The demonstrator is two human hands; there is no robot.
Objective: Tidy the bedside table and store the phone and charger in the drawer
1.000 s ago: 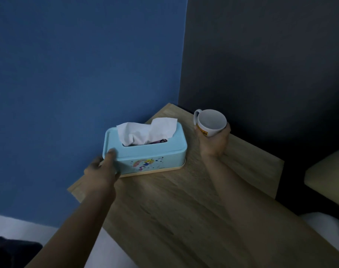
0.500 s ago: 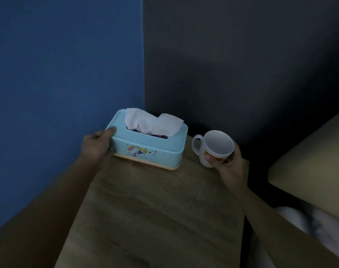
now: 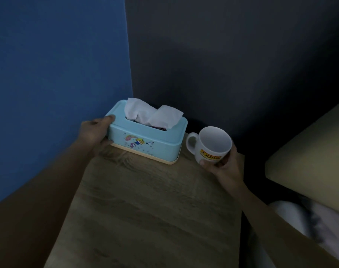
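Dim light blurs the bedside table (image 3: 145,209); left hand (image 3: 96,133) grips the tissue box (image 3: 145,141), right hand (image 3: 223,167) grasps the mug (image 3: 211,145), partly covering its logo.

A dim bedroom corner in a home: a wooden bedside table (image 3: 149,209) beside a bed (image 3: 307,219) (pillow and white sheet showing), against blue and dark walls.

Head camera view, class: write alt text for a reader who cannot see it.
A person's left hand grips the end of a light blue tissue box while the right hand holds a white mug, both at the back of a wooden bedside table in a dim corner.
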